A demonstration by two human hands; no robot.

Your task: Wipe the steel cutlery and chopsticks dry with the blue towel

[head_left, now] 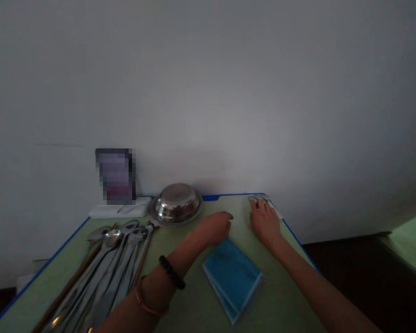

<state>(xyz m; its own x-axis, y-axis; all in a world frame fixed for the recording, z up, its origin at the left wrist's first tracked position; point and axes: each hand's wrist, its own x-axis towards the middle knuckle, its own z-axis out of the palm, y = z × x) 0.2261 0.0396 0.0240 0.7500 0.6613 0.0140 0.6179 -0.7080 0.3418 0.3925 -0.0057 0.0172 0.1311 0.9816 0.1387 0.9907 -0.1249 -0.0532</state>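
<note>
My left hand (220, 228) hangs above the middle of the table, just behind the folded blue cloth (233, 275). Its fingers are curled together, and their undersides are hidden, so I cannot see whether anything is in them. My right hand (265, 222) reaches to the far right corner of the table. Its fingers are stretched out and slightly apart, touching small shiny metal pieces (263, 197), possibly cutlery, partly covered by the fingers. A white flat item (276, 210) lies beside them at the table's edge.
Several long metal ladles and spoons (113, 263) lie along the table's left side. An upside-down steel bowl (178, 202) sits at the back. Behind the ladles is a white stand (125, 208) with a blurred panel (116, 175). A wall rises beyond the green table (277, 296).
</note>
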